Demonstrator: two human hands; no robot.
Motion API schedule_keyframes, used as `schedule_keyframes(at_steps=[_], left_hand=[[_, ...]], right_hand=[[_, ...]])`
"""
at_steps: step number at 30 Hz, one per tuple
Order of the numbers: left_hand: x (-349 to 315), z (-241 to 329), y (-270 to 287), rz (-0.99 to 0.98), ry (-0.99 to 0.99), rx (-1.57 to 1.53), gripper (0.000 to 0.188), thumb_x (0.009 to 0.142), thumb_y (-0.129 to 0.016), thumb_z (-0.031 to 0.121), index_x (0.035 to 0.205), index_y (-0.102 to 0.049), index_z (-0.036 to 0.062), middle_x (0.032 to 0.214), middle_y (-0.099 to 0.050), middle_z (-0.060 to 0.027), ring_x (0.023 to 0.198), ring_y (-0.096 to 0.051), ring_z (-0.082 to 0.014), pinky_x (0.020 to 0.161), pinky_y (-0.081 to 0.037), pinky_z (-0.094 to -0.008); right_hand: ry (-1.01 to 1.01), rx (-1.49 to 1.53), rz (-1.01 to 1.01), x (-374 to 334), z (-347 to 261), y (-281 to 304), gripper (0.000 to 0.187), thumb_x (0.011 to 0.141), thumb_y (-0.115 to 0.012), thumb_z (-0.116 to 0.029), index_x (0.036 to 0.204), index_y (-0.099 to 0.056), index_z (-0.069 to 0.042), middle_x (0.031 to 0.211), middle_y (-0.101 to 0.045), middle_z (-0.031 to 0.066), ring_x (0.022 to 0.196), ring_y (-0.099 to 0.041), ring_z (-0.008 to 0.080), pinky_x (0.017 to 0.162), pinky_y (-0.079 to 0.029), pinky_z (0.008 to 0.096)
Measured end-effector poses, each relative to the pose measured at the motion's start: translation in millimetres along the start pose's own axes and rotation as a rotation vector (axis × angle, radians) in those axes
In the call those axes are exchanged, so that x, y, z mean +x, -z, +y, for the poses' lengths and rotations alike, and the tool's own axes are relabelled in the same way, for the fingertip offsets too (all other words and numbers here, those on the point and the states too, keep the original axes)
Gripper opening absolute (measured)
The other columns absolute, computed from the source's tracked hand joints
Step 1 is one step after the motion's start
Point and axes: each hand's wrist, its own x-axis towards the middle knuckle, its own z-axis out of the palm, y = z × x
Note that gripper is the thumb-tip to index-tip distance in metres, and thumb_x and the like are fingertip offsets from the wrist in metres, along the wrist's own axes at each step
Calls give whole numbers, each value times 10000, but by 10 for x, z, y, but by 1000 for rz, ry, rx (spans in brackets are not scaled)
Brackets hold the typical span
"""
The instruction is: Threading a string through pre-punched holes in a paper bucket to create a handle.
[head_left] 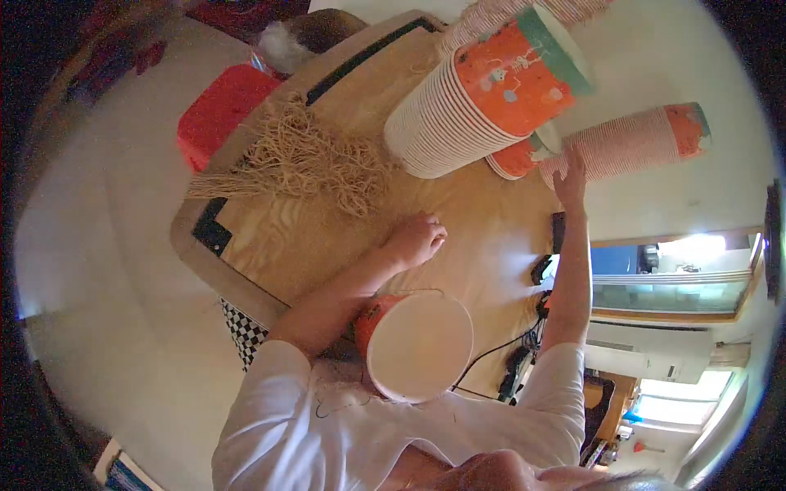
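Note:
My left hand [419, 239] rests on the wooden table with its fingers curled closed. Whether anything is inside them is hidden. My right hand [571, 180] reaches out to the far right, fingers apart, against or just beside a long stack of nested paper buckets [626, 146]. A taller stack of orange, green and white buckets [483, 102] with skeleton figures stands near it, and another orange bucket [516, 157] shows partly behind that. Close to my chest, a single bucket [422, 348] turns its round white end up. Beyond my left hand lies a tangled heap of tan twine [311, 159].
The table [270, 245] has a tan padded rim [190, 245] with black strips. A red plastic object [221, 114] is past its left edge. Black cables and devices [516, 368] lie along the right side. A checkered cloth [243, 331] hangs at the near left.

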Motion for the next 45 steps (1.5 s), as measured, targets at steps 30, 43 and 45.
schedule_keyframes(at_steps=[30,43,45], left_hand=[[75,15,-19,270,325,-264,117,832,-573,145,892,-575,45,773,-594,-136,719,-582,-277,670,-465,-400],[402,75,233,-254,94,-1047,373,790,-669,256,1105,-617,62,1076,-630,-96,981,-555,-153,912,-406,-333],[425,313,314,-313,165,-932,316,790,-664,233,1057,-639,65,1037,-641,-86,965,-556,-144,901,-408,-325]], right_hand=[[-143,426,-185,-636,-1644,1151,305,710,-709,-157,971,-579,-70,997,-577,120,939,-545,307,847,-431,422],[-300,577,32,-723,-1648,1640,137,754,-623,12,829,-515,-27,756,-488,57,680,-482,157,636,-425,275],[-345,532,76,-783,-1554,1716,128,764,-625,0,825,-517,-32,759,-493,50,677,-471,146,626,-418,269]])
